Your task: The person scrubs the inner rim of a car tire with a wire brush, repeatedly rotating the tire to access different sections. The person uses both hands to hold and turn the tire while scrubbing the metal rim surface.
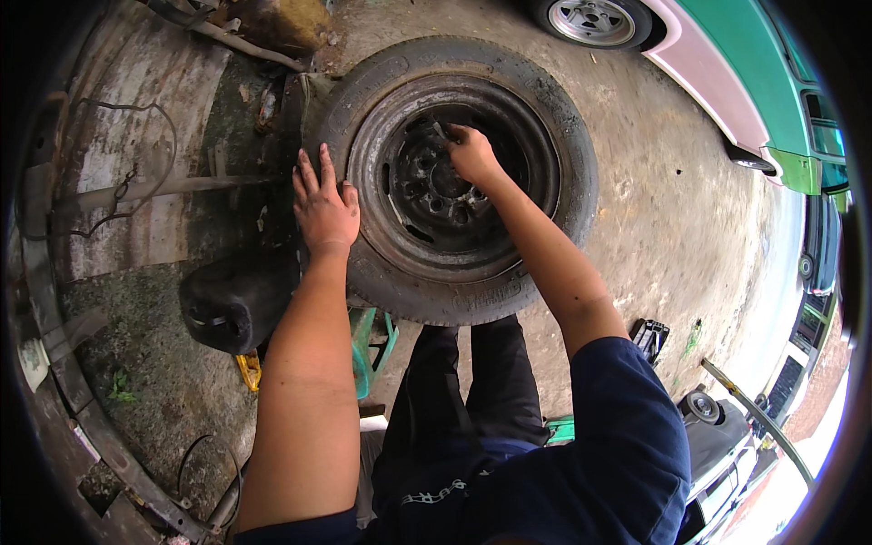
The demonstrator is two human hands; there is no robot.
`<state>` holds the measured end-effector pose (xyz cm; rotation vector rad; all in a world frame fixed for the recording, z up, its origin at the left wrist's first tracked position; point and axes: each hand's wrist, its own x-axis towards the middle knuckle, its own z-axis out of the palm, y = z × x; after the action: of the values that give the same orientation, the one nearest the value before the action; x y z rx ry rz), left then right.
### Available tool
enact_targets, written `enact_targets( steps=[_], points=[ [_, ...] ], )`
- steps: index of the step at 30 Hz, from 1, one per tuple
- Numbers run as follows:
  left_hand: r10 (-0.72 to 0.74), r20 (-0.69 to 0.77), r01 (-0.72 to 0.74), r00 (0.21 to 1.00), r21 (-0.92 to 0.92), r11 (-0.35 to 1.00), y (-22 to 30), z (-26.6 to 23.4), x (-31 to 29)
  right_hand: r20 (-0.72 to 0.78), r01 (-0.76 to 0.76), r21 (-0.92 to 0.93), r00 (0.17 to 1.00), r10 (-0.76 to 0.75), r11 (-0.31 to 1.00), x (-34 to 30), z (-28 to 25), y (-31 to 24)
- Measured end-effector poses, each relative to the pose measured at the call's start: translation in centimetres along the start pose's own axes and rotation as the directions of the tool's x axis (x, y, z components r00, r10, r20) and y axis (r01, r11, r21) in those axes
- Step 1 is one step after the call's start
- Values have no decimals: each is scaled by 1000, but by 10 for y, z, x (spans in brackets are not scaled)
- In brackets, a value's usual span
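A worn black tire (pixel 577 204) on a dark, rusty steel wheel (pixel 540 173) lies face up in front of me. My left hand (pixel 325 213) rests with fingers spread on the left edge of the tire. Over the wheel's recessed center, my right hand (pixel 472 156) is closed around a small grey piece (pixel 444 133) that pokes out past the fingers. Its kind is too small to tell. Bolt holes and the center hole (pixel 448 178) show just below that hand. What holds the tire up is mostly hidden beneath it.
A bulky black part (pixel 227 304) lies left of the tire, by a green stool (pixel 368 354) and a yellow object (pixel 249 371). Old metal panels (pixel 136 136) line the left. A green and pink vehicle (pixel 718 54) stands far right; a black object (pixel 649 338) lies on the floor.
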<state>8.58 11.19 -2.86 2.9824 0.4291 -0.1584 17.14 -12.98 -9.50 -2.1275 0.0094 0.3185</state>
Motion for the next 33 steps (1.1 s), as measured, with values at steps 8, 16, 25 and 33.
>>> enact_targets(
  steps=[8, 16, 25, 33],
  points=[
    [-14, -18, 14, 1000, -38, 999, 1, -1, -2, 25, -230, 622, 961, 275, 749, -10, 52, -24],
    [-13, -24, 12, 1000, -38, 999, 1, -2, -3, 325, -358, 916, 926, 191, 180, -7, 52, -51],
    [5, -8, -5, 1000, -26, 1000, 1, -2, -1, 363, -415, 889, 897, 252, 196, -4, 41, -51],
    [-9, 12, 8, 1000, 31, 999, 3, -4, 0, 426, -433, 901, 865, 264, -34, 3, 45, -52]
  ],
)
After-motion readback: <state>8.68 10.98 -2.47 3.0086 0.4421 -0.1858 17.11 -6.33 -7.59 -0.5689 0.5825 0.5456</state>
